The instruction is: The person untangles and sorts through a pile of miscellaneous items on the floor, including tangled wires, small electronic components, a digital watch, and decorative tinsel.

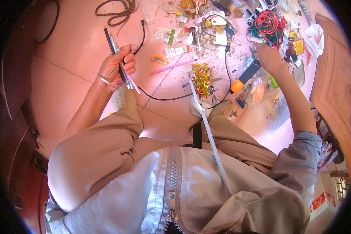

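My left hand (121, 64), with a metal bangle at the wrist, is closed around a bundle of several pencils and pens (111, 41), one with a pink end. A black cable (169, 99) runs behind this hand, its plug (142, 22) showing above; whether the fingers grip it too cannot be told. My right hand (270, 60) reaches into the clutter at the upper right, just below a tangle of red and green cord (267, 26). Beside its fingertips is a thin dark object (252, 52); the fingers are partly hidden. An orange-and-black tool handle (245, 76) lies below that hand.
Gold tinsel (201, 79) lies between my feet, near a pink pen (174, 66) and an orange cutter-like item (159, 60). A coiled brown rope (117, 13) is at the upper left. Scissors (198, 6), cards and scraps litter the floor. A white plastic bag (313, 40) lies by a wooden panel (335, 82).
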Motion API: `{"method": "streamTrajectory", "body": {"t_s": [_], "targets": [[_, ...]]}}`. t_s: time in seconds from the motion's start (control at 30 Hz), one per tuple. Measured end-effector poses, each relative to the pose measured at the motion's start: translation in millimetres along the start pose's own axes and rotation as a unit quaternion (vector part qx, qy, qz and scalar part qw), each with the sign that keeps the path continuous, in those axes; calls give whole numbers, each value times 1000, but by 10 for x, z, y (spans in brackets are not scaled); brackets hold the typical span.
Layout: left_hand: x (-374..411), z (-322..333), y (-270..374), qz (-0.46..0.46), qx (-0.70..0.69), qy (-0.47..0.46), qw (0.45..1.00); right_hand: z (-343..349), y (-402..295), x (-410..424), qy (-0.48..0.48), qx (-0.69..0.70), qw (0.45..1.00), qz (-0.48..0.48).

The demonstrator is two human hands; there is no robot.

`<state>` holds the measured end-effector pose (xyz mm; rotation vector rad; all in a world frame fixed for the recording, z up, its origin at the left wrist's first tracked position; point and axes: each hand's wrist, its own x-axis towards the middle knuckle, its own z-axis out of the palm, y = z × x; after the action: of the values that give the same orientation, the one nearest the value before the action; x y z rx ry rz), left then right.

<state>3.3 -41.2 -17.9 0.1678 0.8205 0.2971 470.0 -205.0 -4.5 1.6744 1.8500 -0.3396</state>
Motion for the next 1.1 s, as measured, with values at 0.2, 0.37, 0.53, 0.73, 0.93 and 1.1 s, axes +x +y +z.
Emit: {"method": "streamTrajectory", "body": {"t_s": [0.2, 0.37, 0.53, 0.73, 0.93, 1.1], "targets": [[-3, -50, -65, -4, 1, 21, 1000, -595, -1024, -26, 123, 313, 928, -160], [17, 23, -69, -10, 2, 0, 1000, -625, -1889, -318, 46, 290, 917, -270], [-1, 28, -61, -3, 6, -1, 1000, -753, -2259, -574, 10, 469, 835, -287], [12, 92, -67, 4, 10, -22, 1000, -754, -2552, -693, 42, 477, 813, -331], [-11, 70, -81, 6, 4, -28, 1000, -569, -2094, -763, -166, 364, 862, -312], [14, 78, -97, 6, 18, -33, 999, -6, -1433, -927, 33, 265, 926, -268]]}}
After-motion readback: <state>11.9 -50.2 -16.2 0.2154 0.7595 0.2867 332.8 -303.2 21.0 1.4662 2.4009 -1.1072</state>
